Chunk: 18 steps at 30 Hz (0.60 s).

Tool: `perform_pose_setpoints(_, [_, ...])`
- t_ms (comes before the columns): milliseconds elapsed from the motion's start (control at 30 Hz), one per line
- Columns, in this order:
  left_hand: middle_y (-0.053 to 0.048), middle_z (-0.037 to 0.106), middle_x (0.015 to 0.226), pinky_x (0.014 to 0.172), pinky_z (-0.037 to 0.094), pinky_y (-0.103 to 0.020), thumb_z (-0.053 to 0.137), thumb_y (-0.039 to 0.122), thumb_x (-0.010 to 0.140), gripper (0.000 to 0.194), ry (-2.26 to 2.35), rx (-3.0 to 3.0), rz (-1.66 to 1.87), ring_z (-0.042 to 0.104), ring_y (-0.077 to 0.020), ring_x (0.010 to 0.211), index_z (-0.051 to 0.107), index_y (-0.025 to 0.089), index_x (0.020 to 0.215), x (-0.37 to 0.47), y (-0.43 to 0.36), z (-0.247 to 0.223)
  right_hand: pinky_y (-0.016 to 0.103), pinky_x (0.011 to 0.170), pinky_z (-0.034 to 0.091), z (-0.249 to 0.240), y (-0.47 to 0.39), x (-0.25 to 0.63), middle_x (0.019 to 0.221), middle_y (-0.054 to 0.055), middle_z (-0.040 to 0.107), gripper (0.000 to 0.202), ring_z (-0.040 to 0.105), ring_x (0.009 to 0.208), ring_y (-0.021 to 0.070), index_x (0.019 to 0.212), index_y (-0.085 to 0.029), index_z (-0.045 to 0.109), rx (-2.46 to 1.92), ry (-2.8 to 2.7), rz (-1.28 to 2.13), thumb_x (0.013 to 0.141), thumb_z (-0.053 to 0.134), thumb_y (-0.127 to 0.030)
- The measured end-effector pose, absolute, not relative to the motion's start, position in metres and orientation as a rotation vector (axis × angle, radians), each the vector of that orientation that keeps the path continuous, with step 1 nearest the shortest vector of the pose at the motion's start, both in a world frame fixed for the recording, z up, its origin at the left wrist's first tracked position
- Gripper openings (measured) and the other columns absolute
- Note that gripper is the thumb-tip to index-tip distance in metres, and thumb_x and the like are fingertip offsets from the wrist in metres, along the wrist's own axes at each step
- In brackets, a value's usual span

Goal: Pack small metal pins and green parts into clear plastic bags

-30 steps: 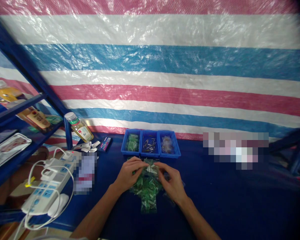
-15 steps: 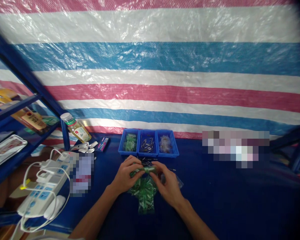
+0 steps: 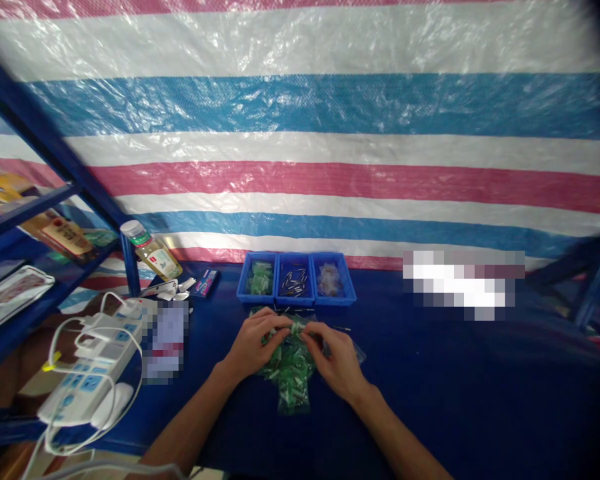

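Between the fingertips of both hands is a small green-tinted plastic bag [image 3: 296, 328]. My left hand [image 3: 255, 341] pinches it from the left, thumb against the fingers. From the other side my right hand [image 3: 339, 357] closes thumb and fingers on it. Right below lies a pile of green plastic bags [image 3: 294, 390] with thin pieces inside. Part of a clear bag [image 3: 360, 353] shows beside my right hand. Thin dark metal rods [image 3: 300, 310] lie just beyond my fingers, and a single rod [image 3: 343, 328] lies to their right.
Three joined blue bins [image 3: 293, 301] stand behind my hands, holding green packets, metal rods and clear pieces. Leftward are a power strip [image 3: 75, 393] with white cables, a drink bottle [image 3: 155, 252], a small box [image 3: 206, 283] and a blue shelf frame [image 3: 130, 267]. A striped sheet [image 3: 330, 180] hangs behind.
My hands have turned the small bag, and its pinched part now sits slightly higher between the fingertips. The whole view has shifted a little; the pile and bins stay put.
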<state>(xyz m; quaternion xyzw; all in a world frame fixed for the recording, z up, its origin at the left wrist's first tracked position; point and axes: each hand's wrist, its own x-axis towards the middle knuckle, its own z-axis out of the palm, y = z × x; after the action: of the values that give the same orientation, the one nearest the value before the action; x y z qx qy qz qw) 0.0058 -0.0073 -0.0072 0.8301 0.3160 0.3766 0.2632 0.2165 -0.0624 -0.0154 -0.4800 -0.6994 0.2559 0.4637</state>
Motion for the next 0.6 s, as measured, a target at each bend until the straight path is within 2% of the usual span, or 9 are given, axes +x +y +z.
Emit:
perform_pose_setpoints(133, [-0.010,0.071,0.104,0.089,0.053,-0.037,0.048,0.011,0.099,0.034,0.778,2.274,1.037,0.061,-0.0216,0.103,0.068,0.020,0.124,0.0051,-0.0052,-0.0022,0.025,0.064,0.047,-0.0090,-0.0646,0.2196,0.081,0.000,0.069,0.016,0.061,0.064,0.0141,0.107,-0.022,0.064,-1.217,-1.689,0.637,0.101,0.050,-0.025])
perform_pose_setpoints(267, [-0.010,0.070,0.107,0.087,0.054,-0.036,0.052,0.012,0.097,0.034,0.805,2.264,1.083,0.061,-0.0215,0.103,0.069,0.022,0.125,0.0031,-0.0026,-0.0052,0.026,0.067,0.049,-0.0109,-0.0647,0.2222,0.085,0.001,0.071,0.029,0.065,0.068,0.0152,0.117,-0.022,0.065,-1.188,-1.720,0.611,0.098,0.043,-0.017])
perform_pose_setpoints(367, [-0.010,0.070,0.100,0.081,0.053,-0.034,0.056,0.015,0.097,0.028,0.835,2.259,1.081,0.061,-0.0207,0.095,0.072,0.021,0.119,0.0008,-0.0014,-0.0067,0.026,0.065,0.049,-0.0158,-0.0630,0.2217,0.085,0.002,0.072,0.028,0.064,0.066,0.0154,0.119,-0.023,0.066,-1.192,-1.731,0.597,0.096,0.050,-0.019])
perform_pose_setpoints(500, [-0.006,0.066,0.080,0.071,0.049,-0.031,0.059,0.022,0.098,0.019,0.851,2.286,1.044,0.058,-0.0180,0.079,0.075,0.019,0.107,0.0001,-0.0020,-0.0040,0.027,0.063,0.048,-0.0153,-0.0605,0.2198,0.083,0.003,0.068,0.017,0.061,0.068,0.0162,0.108,-0.022,0.071,-1.159,-1.725,0.613,0.097,0.059,-0.029])
perform_pose_setpoints(600, [-0.005,0.065,0.075,0.069,0.046,-0.029,0.061,0.027,0.098,0.017,0.871,2.317,0.985,0.057,-0.0165,0.074,0.074,0.017,0.099,0.0019,-0.0041,-0.0015,0.028,0.066,0.049,-0.0124,-0.0589,0.2193,0.087,0.005,0.065,0.018,0.062,0.075,0.0178,0.094,-0.021,0.073,-1.149,-1.669,0.619,0.098,0.060,-0.033])
